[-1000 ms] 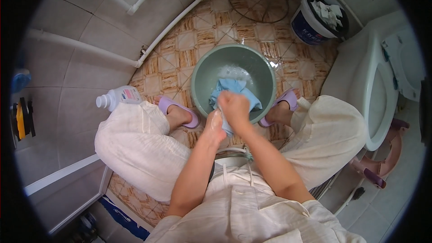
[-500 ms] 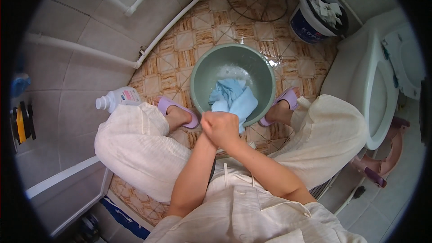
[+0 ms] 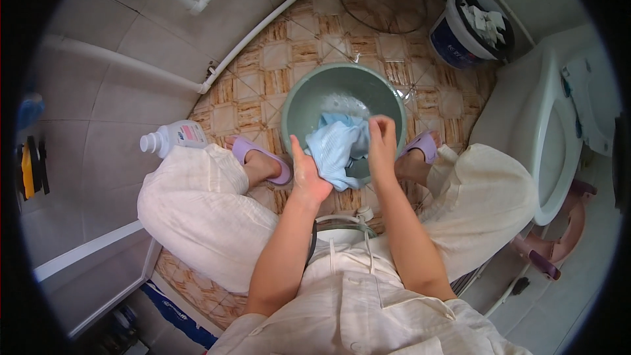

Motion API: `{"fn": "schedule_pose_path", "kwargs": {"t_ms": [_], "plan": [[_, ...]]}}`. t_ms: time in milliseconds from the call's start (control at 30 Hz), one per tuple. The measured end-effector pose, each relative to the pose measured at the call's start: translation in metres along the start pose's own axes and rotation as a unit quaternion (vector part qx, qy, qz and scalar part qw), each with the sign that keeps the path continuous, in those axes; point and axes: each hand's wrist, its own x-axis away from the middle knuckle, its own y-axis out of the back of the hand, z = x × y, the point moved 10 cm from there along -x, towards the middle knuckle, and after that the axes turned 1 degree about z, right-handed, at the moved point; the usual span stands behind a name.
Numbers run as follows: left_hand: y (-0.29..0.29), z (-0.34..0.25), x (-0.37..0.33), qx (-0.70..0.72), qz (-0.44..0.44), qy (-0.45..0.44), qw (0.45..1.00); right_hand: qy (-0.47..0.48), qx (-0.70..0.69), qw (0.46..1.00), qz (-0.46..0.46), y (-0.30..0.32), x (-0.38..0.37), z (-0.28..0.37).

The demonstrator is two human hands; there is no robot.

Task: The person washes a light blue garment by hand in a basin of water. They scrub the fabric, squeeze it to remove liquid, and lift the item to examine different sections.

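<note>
A wet-looking light-blue cloth with fine ribbing is bunched over the near part of a round green basin. My left hand is turned palm up at the near rim, its thumb stretched out and the cloth lying across it. The cloth hides most of that hand's fingers. On the right side of the basin, my right hand has its fingers bent together at the cloth's right edge. Foamy suds show on the basin's inside, beyond the cloth.
The basin stands on a tiled floor between my feet in purple slippers. A white bottle lies tilted by my left knee. A waste bucket stands at the far right, near a toilet. White pipes run along the left wall.
My hands were clasped together over the near rim and have moved apart. The cloth is now spread more openly between them, over the left palm.
</note>
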Motion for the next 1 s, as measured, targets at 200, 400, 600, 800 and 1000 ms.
{"fn": "schedule_pose_path", "kwargs": {"t_ms": [200, 400, 600, 800, 1000], "plan": [[0.023, -0.005, -0.007, -0.064, -0.050, -0.019, 0.997, -0.491, -0.250, 0.821, 0.150, -0.049, 0.097, -0.044], [0.036, -0.017, -0.008, -0.116, -0.083, -0.087, 0.986, -0.148, -0.192, 0.959, 0.144, -0.029, 0.028, 0.008], [0.033, 0.034, -0.012, 0.093, 0.164, 0.049, 0.981, 0.268, 0.244, 0.894, 0.265, -0.078, 0.113, 0.103], [0.065, 0.041, -0.006, -0.070, -0.066, 0.030, 0.995, 0.150, 0.406, 0.899, 0.069, -0.047, 0.028, 0.055], [0.065, 0.045, -0.006, -0.063, -0.080, 0.039, 0.994, 0.126, 0.383, 0.912, 0.070, -0.038, 0.021, 0.030]]}}
